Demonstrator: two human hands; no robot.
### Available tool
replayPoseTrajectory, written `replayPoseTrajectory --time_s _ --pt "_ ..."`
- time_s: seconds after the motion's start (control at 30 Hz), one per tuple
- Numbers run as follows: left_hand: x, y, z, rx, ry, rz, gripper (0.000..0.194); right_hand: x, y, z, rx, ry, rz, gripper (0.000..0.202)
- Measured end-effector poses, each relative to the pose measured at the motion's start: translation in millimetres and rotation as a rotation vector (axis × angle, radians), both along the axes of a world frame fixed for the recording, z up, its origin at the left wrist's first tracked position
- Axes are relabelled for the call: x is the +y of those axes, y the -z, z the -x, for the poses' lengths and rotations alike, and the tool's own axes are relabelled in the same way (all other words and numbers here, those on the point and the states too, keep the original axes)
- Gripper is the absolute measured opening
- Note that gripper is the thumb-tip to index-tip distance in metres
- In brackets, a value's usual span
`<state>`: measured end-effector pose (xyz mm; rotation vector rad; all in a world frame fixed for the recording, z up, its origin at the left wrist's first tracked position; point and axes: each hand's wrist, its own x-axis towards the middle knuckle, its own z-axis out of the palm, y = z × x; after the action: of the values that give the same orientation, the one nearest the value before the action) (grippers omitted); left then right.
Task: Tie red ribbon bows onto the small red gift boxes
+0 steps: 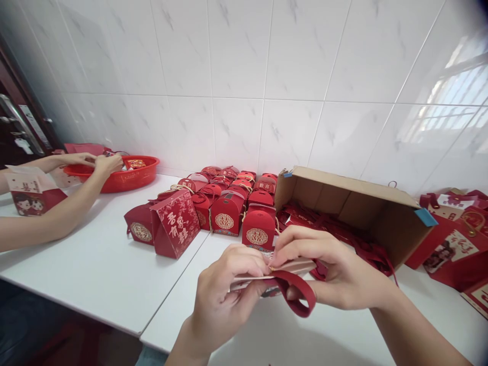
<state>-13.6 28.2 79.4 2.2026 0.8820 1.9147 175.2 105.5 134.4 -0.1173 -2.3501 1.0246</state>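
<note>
My left hand (229,287) is closed on the pale top edge of a small paper gift box (299,266), with thumb below and fingers above. A flat red ribbon (307,300) loops out from that edge toward me. My right hand (328,267) is closed too, its fingertips at the base of the ribbon beside my left fingers and its thumb against the loop. Most of the box is hidden under my hands; a bit of printed picture shows below. Right behind them stands a red candy box (259,229) with a gold round emblem.
Several red candy boxes (225,216) are grouped mid-table, one tilted box (175,223) in front. A cardboard carton (351,188) on its side holds red ribbons. Red gift bags (453,244) stand right. At left, a co-worker's hands (104,165) reach over a red basket (133,180) near an open box (36,195).
</note>
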Motion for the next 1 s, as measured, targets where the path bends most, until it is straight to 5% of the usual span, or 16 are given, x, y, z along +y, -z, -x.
replayPoseTrajectory --time_s 0.63,1.0 --pt "-6 -13.0 -2 0.253 -0.248 -0.307 0.025 -12 1.2 6 -0.066 0.075 0.077 0.023" --pt "0 -1.5 2 0.151 -0.318 -0.200 0.033 -9 -4.3 5 -0.089 0.050 -0.135 0.039"
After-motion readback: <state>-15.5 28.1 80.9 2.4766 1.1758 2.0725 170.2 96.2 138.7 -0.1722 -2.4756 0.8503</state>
